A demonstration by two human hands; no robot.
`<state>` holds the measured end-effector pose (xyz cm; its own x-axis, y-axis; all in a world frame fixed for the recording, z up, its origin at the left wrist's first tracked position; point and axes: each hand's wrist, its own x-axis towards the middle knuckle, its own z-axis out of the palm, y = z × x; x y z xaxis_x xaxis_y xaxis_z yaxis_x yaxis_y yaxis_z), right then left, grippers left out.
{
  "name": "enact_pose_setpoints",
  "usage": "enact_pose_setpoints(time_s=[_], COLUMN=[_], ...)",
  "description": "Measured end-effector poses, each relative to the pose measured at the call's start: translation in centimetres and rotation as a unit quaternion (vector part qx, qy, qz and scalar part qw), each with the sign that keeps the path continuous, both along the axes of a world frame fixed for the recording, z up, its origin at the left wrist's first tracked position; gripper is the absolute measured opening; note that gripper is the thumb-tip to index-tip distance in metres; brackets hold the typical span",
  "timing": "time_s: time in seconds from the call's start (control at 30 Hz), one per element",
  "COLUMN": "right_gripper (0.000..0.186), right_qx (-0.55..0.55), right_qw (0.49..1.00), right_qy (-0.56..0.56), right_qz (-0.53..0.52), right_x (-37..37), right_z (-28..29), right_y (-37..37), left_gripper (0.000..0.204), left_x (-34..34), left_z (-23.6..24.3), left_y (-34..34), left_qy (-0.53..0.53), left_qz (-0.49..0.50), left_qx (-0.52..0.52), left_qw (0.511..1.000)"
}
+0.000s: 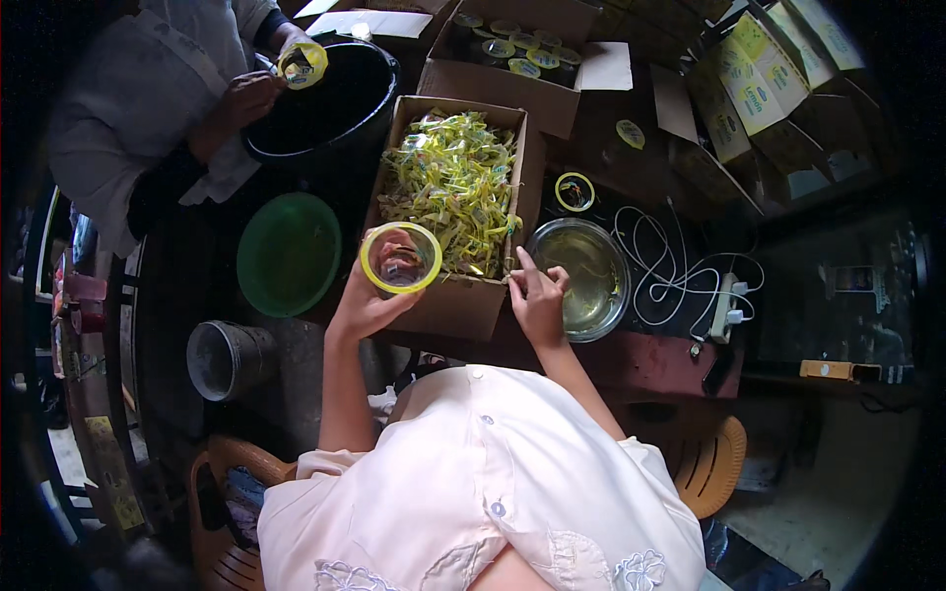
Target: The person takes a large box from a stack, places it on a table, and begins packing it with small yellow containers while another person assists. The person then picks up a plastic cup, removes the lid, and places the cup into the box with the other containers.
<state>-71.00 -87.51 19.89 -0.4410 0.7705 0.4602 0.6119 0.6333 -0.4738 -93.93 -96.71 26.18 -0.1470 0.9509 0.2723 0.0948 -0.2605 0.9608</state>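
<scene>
My left hand (379,300) is closed around a clear plastic cup (401,258) with a yellow rim, tilted so its mouth faces up toward me. The cup is over the near left corner of a cardboard box (453,300). Heaped in that box are yellow and clear plastic strips (448,187). At the box's near right corner is my right hand (540,295), index finger stretched out and thumb apart from it. A small yellow scrap lies by its fingertips on the box edge; I see nothing gripped. Right beside this hand stands a clear round bowl (598,281) with pale contents.
Another yellow-rimmed cup (574,192) stands behind the bowl. White cables run to a power strip (727,310) at right. An open carton (503,84) of lidded cups is behind. A co-worker's hands (246,103) hold a yellow-rimmed cup by a black tub (379,108). A green basin (289,254) sits left.
</scene>
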Motion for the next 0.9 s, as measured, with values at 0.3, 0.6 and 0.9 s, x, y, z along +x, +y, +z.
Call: enact_pose_setpoints(time_s=[0.3, 0.6, 0.9], right_gripper=[0.062, 0.064, 0.059], right_qx=[0.083, 0.108, 0.134], right_qw=[0.993, 0.985, 0.982], right_qy=[-0.076, -0.136, -0.103], right_qz=[0.02, -0.012, -0.084], right_x=[0.2, 0.7, 4.1], right_z=[-1.5, -1.8, -1.1], right_y=[-0.9, -2.0, -5.0], left_gripper=[0.056, 0.056, 0.056], left_x=[0.1, -0.6, -2.6], left_z=[-0.1, 0.3, -0.6], left_y=[-0.4, -0.3, -0.5], left_qy=[-0.044, -0.012, -0.042], left_qz=[0.035, -0.003, -0.006], left_qx=[0.002, 0.007, 0.001], left_qw=[0.998, 1.0, 0.999])
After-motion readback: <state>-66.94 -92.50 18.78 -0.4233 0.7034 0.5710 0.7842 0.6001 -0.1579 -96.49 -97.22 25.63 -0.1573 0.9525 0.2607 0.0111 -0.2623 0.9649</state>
